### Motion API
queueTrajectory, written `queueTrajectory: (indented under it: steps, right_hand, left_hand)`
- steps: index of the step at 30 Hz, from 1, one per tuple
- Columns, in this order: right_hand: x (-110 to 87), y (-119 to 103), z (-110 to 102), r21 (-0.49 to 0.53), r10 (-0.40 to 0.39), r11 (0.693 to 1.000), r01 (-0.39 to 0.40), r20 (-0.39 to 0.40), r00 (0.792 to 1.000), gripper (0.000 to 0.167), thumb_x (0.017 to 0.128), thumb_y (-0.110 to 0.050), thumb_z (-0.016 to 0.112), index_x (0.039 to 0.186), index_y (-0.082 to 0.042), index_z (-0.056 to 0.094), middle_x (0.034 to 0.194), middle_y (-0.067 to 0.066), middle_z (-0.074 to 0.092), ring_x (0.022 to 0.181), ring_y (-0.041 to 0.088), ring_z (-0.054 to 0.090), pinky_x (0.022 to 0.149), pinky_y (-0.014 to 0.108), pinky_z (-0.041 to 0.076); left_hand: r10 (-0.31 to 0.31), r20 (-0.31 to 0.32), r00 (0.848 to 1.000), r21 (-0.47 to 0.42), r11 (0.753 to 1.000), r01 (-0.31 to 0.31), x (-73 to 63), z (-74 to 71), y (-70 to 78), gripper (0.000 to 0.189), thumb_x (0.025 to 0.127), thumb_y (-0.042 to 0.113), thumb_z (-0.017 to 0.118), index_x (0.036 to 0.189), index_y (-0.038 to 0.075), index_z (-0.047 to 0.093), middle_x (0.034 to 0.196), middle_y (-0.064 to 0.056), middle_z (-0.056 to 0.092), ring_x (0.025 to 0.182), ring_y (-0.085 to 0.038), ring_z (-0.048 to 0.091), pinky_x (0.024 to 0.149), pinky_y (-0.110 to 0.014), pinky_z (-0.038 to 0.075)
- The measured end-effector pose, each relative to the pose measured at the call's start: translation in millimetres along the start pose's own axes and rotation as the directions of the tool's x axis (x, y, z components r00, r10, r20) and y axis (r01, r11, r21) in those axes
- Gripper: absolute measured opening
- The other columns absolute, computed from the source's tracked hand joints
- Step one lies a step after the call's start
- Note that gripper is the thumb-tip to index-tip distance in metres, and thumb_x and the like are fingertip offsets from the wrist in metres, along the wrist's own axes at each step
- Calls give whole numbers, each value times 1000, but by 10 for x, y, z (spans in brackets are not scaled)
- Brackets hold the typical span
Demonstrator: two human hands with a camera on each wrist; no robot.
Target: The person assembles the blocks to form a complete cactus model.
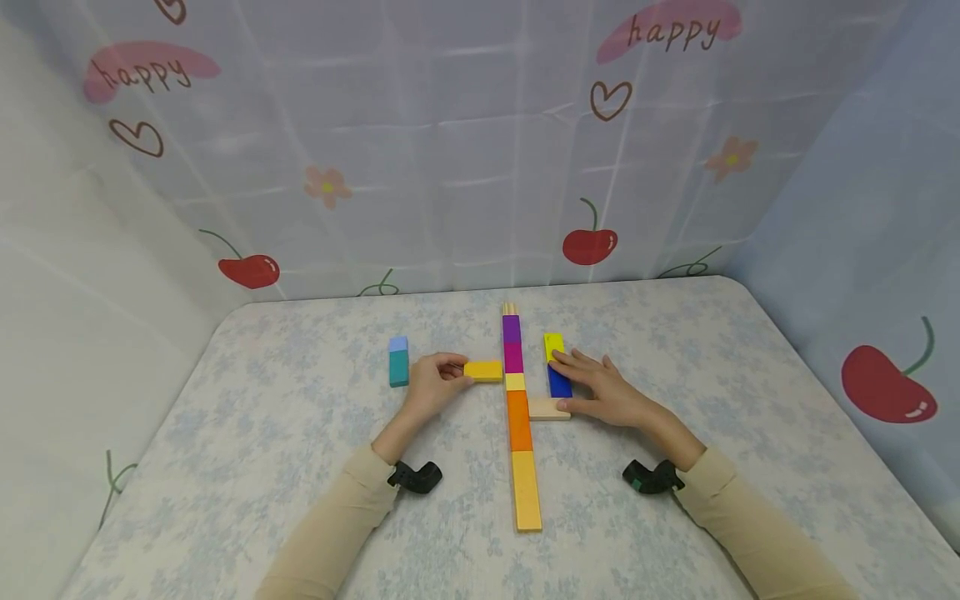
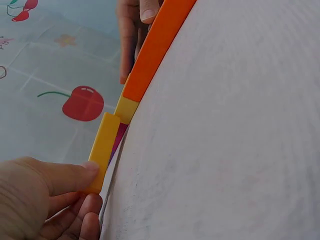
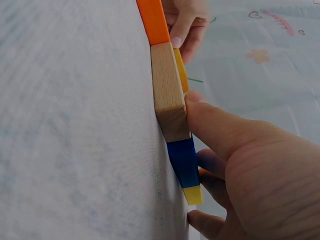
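My left hand (image 1: 431, 385) pinches a golden-yellow wooden block (image 1: 483, 372) between thumb and fingers. Its right end meets or nearly meets a long column of flat-lying blocks, with purple (image 1: 511, 329), magenta (image 1: 513, 357), pale yellow (image 1: 515, 382), orange (image 1: 519, 421) and light orange (image 1: 527, 492) pieces. On the column's other side, my right hand (image 1: 609, 392) spreads its fingers. Its thumb touches a plain wood block (image 3: 167, 80) that sticks out sideways from the column. The other fingers lie by a blue block (image 1: 559, 382) and a bright yellow block (image 1: 553, 343), partly covering them.
Left of my left hand, a teal block (image 1: 399, 368) and a light blue block (image 1: 398, 343) lie end to end. Thin pale sticks (image 1: 510, 308) top the column. A patterned cloth covers the table (image 1: 300, 467); a printed curtain (image 1: 465, 167) hangs behind it.
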State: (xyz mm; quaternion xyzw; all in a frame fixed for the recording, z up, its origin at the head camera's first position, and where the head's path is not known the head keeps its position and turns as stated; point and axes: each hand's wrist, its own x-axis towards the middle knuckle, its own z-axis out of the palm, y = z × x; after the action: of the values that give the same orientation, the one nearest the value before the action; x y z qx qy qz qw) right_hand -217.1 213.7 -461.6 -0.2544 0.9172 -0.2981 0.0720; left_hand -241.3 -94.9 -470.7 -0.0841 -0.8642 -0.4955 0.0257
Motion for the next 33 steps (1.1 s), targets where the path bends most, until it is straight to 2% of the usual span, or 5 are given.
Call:
queueTrajectory:
  steps: [11, 33]
  right_hand:
    - [12, 7, 6, 0, 5, 1000, -5, -1, 1000, 72, 90, -39, 69, 148, -8, 42, 156, 15, 36, 148, 44, 17, 110, 75, -3]
    - [12, 19, 13, 17, 6, 1000, -6, 4, 1000, 74, 88, -39, 71, 148, -8, 41, 156, 14, 36, 149, 42, 16, 110, 74, -3]
  left_hand:
    - [43, 3, 999, 39, 998, -43, -2, 45, -40, 27, 80, 6, 79, 106, 0, 74, 86, -11, 71, 74, -15, 63, 68, -25, 54]
    - [60, 0, 998, 50, 997, -60, -4, 67, -51, 25, 77, 5, 82, 100, 1, 75, 83, -10, 71, 72, -15, 64, 69, -28, 56]
